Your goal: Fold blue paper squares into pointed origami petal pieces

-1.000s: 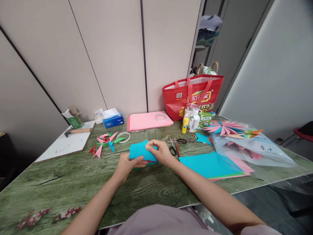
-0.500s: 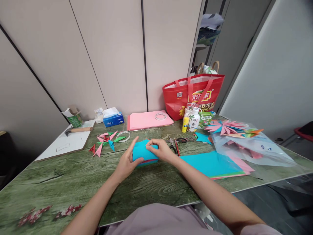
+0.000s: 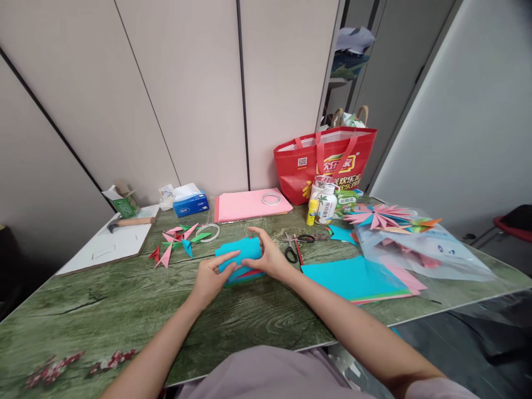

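Note:
A small blue paper piece (image 3: 243, 247), folded or curved, is held near the table's middle. My left hand (image 3: 211, 277) pinches its left side, with the index finger stretched over the front. My right hand (image 3: 268, 255) grips its right end between thumb and fingers. More blue, red and green paper shows beneath the piece. To the right lies a stack of larger blue sheets (image 3: 357, 279). Scissors (image 3: 291, 253) and a red pencil (image 3: 298, 250) rest beyond my right hand. Several folded paper shapes (image 3: 188, 247) lie to the left, beside a roll of tape (image 3: 217, 233).
Pink sheets (image 3: 245, 206), a tissue box (image 3: 190, 205) and a red bag (image 3: 328, 158) stand at the back. A glue stick (image 3: 312, 212) is by a bottle (image 3: 326, 204). A hammer (image 3: 132, 221) lies on a white board (image 3: 97, 250); a plastic bag (image 3: 428, 255) lies right.
The blue paper has shifted slightly left and turned in my hands. My right hand has moved from its top to its right end; my left fingers now lie across its front.

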Motion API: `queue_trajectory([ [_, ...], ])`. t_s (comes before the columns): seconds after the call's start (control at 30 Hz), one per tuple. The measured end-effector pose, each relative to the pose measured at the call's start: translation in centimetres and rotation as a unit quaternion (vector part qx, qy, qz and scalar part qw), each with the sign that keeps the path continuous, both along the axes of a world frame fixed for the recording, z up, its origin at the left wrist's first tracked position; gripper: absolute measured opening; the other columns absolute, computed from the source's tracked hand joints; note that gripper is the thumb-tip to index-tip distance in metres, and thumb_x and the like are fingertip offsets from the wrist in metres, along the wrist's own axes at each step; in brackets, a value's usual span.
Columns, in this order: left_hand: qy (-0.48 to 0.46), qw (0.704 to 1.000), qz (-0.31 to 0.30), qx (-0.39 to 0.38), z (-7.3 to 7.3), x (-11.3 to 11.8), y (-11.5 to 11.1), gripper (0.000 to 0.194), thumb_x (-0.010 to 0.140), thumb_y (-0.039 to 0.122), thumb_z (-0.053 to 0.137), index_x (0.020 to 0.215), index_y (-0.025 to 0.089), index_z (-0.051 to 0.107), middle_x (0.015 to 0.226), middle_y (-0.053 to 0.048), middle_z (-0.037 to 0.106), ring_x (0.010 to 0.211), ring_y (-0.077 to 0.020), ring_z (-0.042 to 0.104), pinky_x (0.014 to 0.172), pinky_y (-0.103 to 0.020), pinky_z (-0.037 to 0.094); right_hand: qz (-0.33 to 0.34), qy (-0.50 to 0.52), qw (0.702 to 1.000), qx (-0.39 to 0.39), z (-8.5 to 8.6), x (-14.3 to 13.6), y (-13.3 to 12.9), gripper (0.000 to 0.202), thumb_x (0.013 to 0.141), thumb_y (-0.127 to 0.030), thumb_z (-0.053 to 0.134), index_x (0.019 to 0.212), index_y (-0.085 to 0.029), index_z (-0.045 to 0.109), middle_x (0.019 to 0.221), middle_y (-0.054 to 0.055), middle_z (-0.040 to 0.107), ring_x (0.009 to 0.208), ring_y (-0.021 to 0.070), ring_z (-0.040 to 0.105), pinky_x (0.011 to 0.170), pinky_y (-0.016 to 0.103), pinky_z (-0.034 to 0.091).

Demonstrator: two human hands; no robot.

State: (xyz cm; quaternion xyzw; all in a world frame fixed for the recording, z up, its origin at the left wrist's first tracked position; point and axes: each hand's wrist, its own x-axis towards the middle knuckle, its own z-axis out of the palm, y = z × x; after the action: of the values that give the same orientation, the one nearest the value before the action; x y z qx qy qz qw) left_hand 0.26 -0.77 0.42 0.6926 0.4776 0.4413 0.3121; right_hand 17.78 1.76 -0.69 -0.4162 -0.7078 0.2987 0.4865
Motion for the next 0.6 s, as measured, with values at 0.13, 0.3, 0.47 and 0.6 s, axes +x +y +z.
queue_trajectory([
  [0.13,-0.015,1.000,0.017,-0.007,0.09,0.17,-0.15,0.030,0.065,0.027,0.062,0.093,0.018,0.068,0.075,-0.002,0.071,0.068,-0.0197,0.063,0.058,-0.027,0.051,-0.002,-0.008,1.000,-0.002,-0.13,-0.31,-0.28,0.069,0.057,-0.025,0.066,0.120,-0.019,0.037,0.095,0.004,0.051,0.076,0.0152,0.050,0.066,0.026,0.043],
  [0.3,-0.058,0.997,0.035,-0.033,0.47,0.37,-0.19,0.027,0.060,0.026,0.065,0.086,0.017,0.070,0.064,-0.001,0.069,0.056,-0.0179,0.061,0.047,-0.025,0.049,0.032,0.019,0.999,-0.032,-0.31,-0.36,-0.26,0.068,0.059,-0.020,0.063,0.121,-0.023,0.036,0.083,0.001,0.049,0.054,0.0082,0.043,0.047,0.019,0.040],
  [0.47,-0.056,0.997,0.048,-0.034,0.53,0.34,-0.16,0.030,0.060,0.025,0.066,0.088,0.017,0.070,0.061,0.001,0.068,0.049,-0.0153,0.058,0.043,-0.023,0.046,0.067,0.054,0.995,-0.045,-0.56,-0.14,0.23,0.064,0.058,-0.016,0.063,0.117,-0.021,0.039,0.068,-0.004,0.049,0.051,0.0071,0.046,0.048,0.018,0.042],
  [0.6,-0.049,0.997,0.050,-0.037,0.56,0.35,-0.23,0.030,0.060,0.026,0.065,0.089,0.018,0.069,0.066,0.000,0.070,0.059,-0.0189,0.063,0.050,-0.025,0.050,0.100,0.080,0.987,-0.101,-0.76,-0.10,0.53,0.061,0.061,-0.016,0.060,0.116,-0.021,0.036,0.061,-0.006,0.051,0.049,0.0090,0.052,0.047,0.020,0.045],
])
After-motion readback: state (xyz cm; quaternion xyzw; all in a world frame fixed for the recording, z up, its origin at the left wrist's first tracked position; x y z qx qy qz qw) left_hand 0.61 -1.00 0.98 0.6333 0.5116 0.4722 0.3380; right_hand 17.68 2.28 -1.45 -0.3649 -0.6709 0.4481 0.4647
